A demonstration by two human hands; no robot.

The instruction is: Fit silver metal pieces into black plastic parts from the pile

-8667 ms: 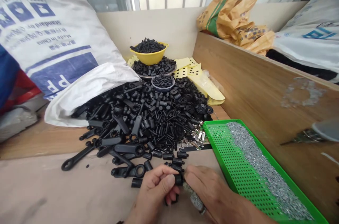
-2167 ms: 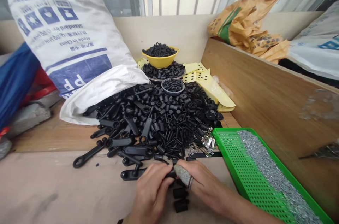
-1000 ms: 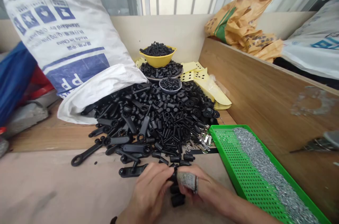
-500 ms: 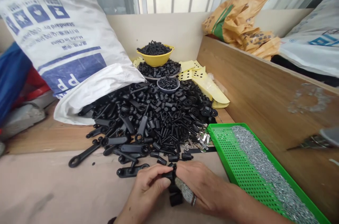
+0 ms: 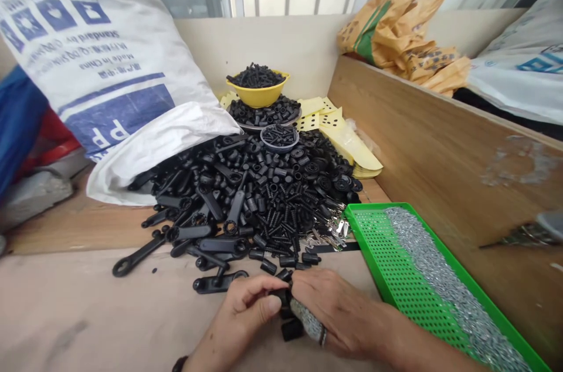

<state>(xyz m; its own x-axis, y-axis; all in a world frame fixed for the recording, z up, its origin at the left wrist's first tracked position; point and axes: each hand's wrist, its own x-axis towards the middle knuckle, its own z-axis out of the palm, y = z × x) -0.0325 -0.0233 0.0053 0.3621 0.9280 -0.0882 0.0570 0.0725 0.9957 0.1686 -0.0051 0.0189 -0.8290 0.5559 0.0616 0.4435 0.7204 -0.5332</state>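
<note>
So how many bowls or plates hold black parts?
3: the yellow bowl at the back, the plate beneath it, and the small bowl in front of them. More could be hidden under the black pile.

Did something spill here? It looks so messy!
Maybe. Loose black parts lie heaped at the mouth of the tilted white sack, as if poured out; on purpose or not, I can't tell. One tiny dark speck sits alone on the table.

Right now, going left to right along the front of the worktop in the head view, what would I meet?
Leftmost ring-ended black lever → left hand → right hand → green perforated tray holding small silvery pieces.
</note>
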